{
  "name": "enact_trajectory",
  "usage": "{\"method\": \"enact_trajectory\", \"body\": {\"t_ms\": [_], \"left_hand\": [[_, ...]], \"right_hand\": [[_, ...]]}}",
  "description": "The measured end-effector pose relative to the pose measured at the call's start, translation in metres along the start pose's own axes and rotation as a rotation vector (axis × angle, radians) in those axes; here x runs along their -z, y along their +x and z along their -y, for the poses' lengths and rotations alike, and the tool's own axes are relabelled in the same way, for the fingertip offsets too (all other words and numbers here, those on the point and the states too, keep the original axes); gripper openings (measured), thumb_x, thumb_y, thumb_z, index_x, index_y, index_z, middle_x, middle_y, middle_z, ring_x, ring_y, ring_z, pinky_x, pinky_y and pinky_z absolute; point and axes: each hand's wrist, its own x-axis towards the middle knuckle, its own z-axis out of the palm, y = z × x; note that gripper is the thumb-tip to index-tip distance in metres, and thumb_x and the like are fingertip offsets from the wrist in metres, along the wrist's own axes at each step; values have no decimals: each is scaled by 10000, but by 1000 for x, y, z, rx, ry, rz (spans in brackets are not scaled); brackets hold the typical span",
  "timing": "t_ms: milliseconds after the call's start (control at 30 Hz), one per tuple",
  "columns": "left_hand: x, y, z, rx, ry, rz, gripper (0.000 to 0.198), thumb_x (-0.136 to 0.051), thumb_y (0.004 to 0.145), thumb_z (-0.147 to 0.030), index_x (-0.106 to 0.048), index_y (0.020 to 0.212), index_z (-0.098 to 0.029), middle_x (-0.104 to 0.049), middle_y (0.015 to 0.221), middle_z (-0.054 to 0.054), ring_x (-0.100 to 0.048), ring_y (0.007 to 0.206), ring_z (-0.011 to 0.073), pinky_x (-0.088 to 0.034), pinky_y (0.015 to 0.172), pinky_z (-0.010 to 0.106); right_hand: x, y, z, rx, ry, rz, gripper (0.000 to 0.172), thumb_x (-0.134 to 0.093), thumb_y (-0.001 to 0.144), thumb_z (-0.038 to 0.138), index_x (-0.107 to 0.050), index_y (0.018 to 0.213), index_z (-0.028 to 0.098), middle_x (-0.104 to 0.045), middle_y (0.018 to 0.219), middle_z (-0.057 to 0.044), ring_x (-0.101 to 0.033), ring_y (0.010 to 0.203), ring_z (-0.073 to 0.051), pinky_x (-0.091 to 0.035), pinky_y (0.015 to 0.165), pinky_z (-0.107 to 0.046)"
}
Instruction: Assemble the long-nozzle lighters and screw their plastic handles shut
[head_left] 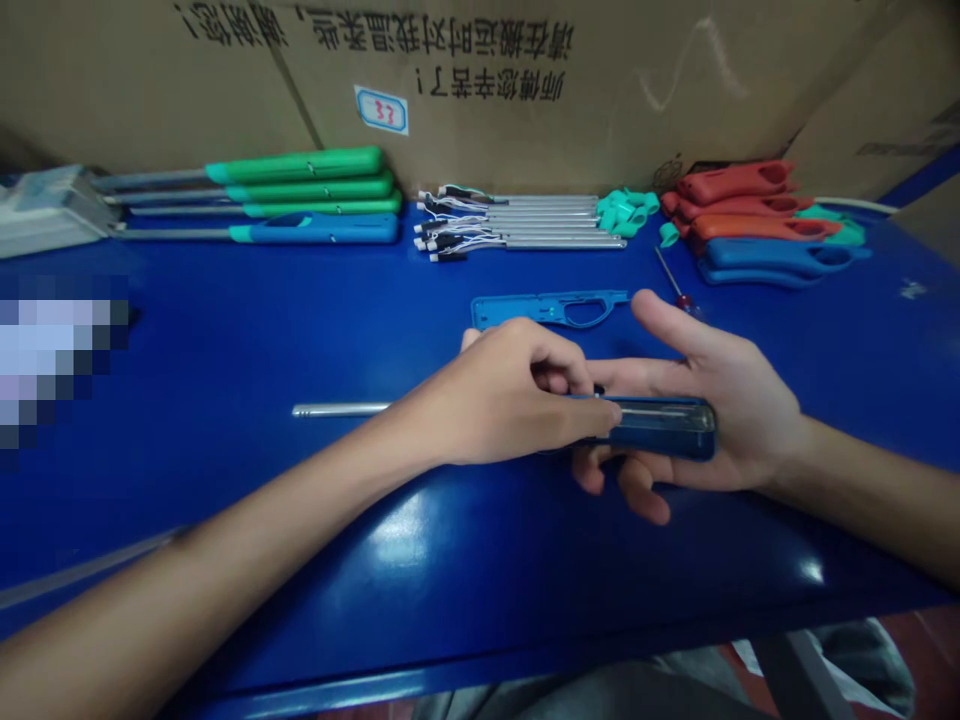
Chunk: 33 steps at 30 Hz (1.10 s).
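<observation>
A long-necked lighter [660, 428] with a dark blue handle lies level above the table. Its thin metal tube [337, 410] points left, coming out past my left wrist. My left hand [510, 400] reaches over the handle with curled fingers, its thumb pressed along the top. Palm up, my right hand [750, 400] holds the handle's end from below, thumb raised away and some fingers curled beneath. My left hand hides the middle of the lighter. Just behind the hands rests a blue half handle shell [525, 308], its inner side showing.
Along the back lie green lighters [315, 165], a blue lighter [337, 228], metal tubes with wires [555, 225], teal pieces [622, 212], red handle shells [739, 185] and blue handle shells [772, 262]. A screwdriver [679, 290] sits near them. Behind stands a cardboard wall [480, 150].
</observation>
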Motion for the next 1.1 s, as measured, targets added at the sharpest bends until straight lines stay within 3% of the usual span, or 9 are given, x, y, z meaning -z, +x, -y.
{"method": "enact_trajectory", "body": {"t_ms": [133,233,300,367,467,533,733,933,1100], "left_hand": [[1,-2,3,-65,61,-41,189,-679,817,-381,-742,766,-210,-663,717,-24,-568,662,128,-393,682,293],[0,-5,5,-92,173,-77,201,-659,831,-405,-736,768,-230,-654,705,-30,-578,709,157,-388,771,353],[-1,-6,6,-93,286,-98,231,-638,852,-433,-730,766,-239,-671,737,-16,-593,803,199,-353,821,400],[-3,-7,7,-105,379,-143,217,-615,874,-433,-719,849,-244,-684,791,-4,-591,870,228,-318,819,412],[-7,-10,8,-181,458,-226,232,-600,884,-395,-665,1019,-218,-690,881,13,-586,868,223,-301,778,392],[-8,-13,8,-248,515,-271,276,-601,873,-389,-646,1059,-190,-688,925,35,-580,861,221,-298,768,393],[1,-26,9,-277,639,-237,359,-626,839,-460,-652,1056,-174,-680,938,63,-564,884,249,-285,816,439],[8,-28,14,-173,526,-147,172,-566,920,-356,-641,978,-213,-680,1019,29,-581,939,225,-315,837,410],[8,-29,12,-98,490,-127,155,-593,896,-350,-627,988,-230,-673,1053,25,-587,967,242,-337,877,435]], "right_hand": [[1,-1,4,-11,-132,36,860,-41,925,771,-554,1235,153,-711,913,-135,-750,767,-327,-574,414,-341],[2,-6,5,104,-377,-210,839,-182,908,806,-582,1205,131,-722,862,-150,-735,659,-307,-534,357,-313],[4,-12,4,289,-657,-424,739,-322,917,773,-634,1113,133,-730,877,-148,-716,638,-268,-548,413,-309],[7,-19,3,517,-1046,-550,548,-468,944,656,-678,1023,156,-732,913,-119,-695,691,-225,-557,529,-295],[15,-27,0,756,-1570,-446,230,-639,932,394,-697,1009,185,-711,964,-75,-664,852,-201,-535,738,-296],[20,-28,-1,804,-1721,-334,165,-632,937,304,-694,1036,187,-681,1025,-78,-642,943,-202,-515,821,-308],[28,-24,-1,756,-1799,-361,202,-518,1002,245,-675,1125,213,-640,1046,-80,-610,961,-200,-505,830,-339],[23,-24,-3,728,-1840,-322,231,-432,1031,202,-653,1091,176,-613,1059,-94,-570,984,-214,-496,874,-370],[20,-23,-2,722,-1820,-338,229,-414,1037,202,-604,1146,134,-611,1048,-98,-549,978,-222,-480,882,-392]]}}
